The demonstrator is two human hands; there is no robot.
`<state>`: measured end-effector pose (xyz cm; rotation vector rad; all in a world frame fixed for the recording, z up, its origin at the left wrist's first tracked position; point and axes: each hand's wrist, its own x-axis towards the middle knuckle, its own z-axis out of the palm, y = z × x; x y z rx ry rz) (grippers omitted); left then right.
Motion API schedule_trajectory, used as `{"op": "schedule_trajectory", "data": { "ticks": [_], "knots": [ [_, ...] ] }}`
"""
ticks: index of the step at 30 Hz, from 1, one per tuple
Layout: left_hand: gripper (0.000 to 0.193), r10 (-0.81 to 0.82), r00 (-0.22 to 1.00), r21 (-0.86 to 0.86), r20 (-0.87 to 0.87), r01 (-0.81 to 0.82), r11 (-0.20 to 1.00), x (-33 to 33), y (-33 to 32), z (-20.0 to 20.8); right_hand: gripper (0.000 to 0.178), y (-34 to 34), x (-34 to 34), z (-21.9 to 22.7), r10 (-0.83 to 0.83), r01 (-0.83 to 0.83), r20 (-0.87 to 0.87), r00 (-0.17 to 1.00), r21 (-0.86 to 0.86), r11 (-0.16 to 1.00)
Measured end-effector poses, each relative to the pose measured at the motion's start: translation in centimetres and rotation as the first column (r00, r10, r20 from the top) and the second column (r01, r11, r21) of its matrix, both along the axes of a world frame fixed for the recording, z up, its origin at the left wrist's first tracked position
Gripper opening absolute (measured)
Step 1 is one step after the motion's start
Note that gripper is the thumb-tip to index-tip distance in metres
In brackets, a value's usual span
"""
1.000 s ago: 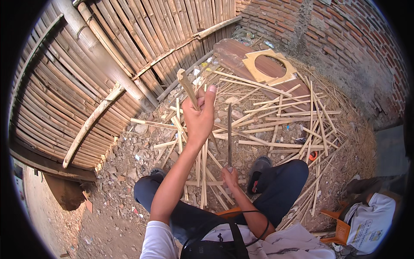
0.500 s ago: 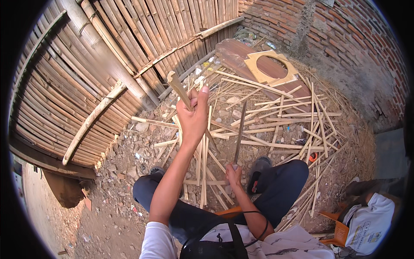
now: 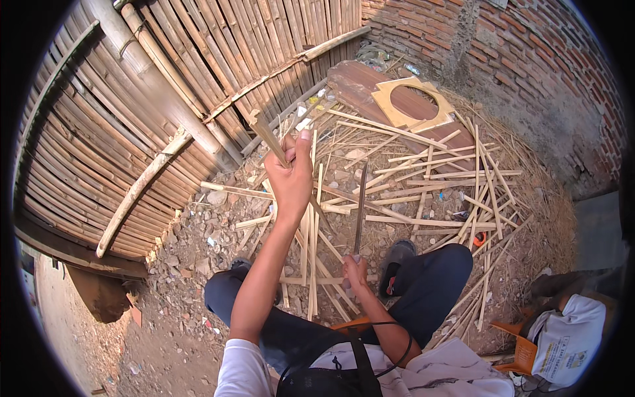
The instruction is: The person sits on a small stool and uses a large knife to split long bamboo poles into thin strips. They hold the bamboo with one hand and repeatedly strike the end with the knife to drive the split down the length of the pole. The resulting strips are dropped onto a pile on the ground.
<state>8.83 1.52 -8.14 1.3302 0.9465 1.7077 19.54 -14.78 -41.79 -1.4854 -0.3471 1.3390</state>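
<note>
My left hand is closed round a flat bamboo strip, its pale, ragged end sticking up toward the fence. The strip's lower part emerges below the hand and slants down between my knees. Lower and to the right, my right hand grips the handle of a long, narrow, dark-bladed knife. The blade points away from me, apart from the strip. Beneath both hands lie split bamboo strips on the stony ground.
A bamboo fence stands at left and a brick wall at back right. A brown board carries a yellowish panel with a round hole. An orange chair, draped with white cloth, stands at lower right.
The knife blade has swung slightly left and stands more upright. My left hand and its strip have shifted slightly left, still held.
</note>
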Motion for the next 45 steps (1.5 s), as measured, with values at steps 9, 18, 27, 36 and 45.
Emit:
{"op": "schedule_trajectory", "data": {
  "ticks": [9,18,27,36,45],
  "knots": [
    [0.053,0.064,0.995,0.015,-0.078,-0.063,0.998,1.2,-0.4,-0.1,0.019,-2.4,-0.9,-5.2,0.302,-0.309,-0.07,0.951,-0.306,0.901],
    [0.053,0.008,1.0,-0.006,-0.026,-0.009,1.0,0.3,-0.5,-0.3,0.018,1.6,-0.9,1.0,0.056,-0.087,0.222,0.973,0.133,0.987],
    [0.054,0.056,0.996,-0.008,-0.071,-0.057,0.998,-0.4,-0.3,-0.4,0.021,-3.5,-1.5,-9.2,0.374,-0.29,0.279,0.884,-0.299,0.909],
    [0.053,-0.022,1.0,-0.007,-0.009,0.022,1.0,0.0,-1.3,0.1,0.02,-2.1,-1.6,-4.3,0.26,-0.274,-0.118,0.958,-0.122,0.954],
    [0.053,0.006,1.0,-0.003,-0.003,-0.006,1.0,0.2,-1.3,0.2,0.015,1.0,-1.0,-0.4,0.123,-0.121,0.067,0.99,-0.045,0.992]
  ]
}}
